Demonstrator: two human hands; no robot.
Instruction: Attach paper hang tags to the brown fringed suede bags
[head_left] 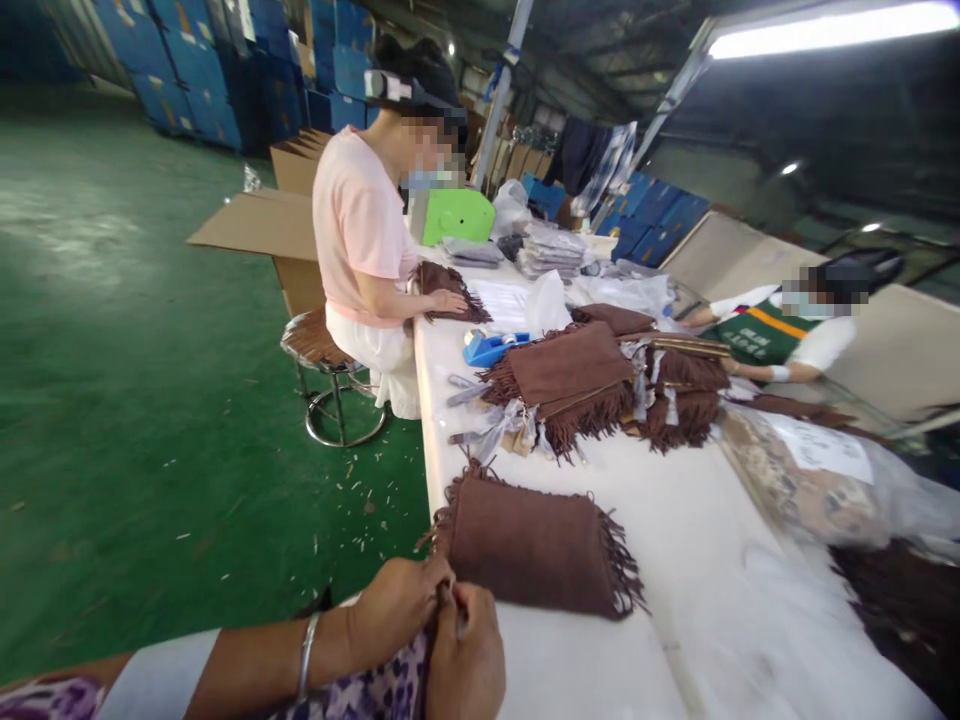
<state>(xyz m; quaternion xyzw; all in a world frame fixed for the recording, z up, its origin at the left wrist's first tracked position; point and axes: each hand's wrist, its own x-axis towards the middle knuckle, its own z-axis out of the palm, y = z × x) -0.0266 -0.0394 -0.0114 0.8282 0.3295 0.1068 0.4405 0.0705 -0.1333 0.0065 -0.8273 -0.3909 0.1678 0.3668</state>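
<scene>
A brown fringed pouch (525, 545) lies flat on the white table in front of me, its fringe hanging out at both short ends. At its near left corner my left hand (397, 610), with a silver bangle at the wrist, is closed in a pinch. My right hand (469, 655) is closed too, and its fingertips meet those of the left. A small, dark brownish bit shows between the fingers; what it belongs to is hidden. Purple patterned cloth (375, 685) shows below my hands.
Beyond the pouch lies a pile of brown fringed bags (574, 370) with wrapped straps, beside a blue tape dispenser (491, 347). A plastic-wrapped bundle (802, 470) is at right. One co-worker (367, 230) sits at the left edge; another (780, 330) works opposite.
</scene>
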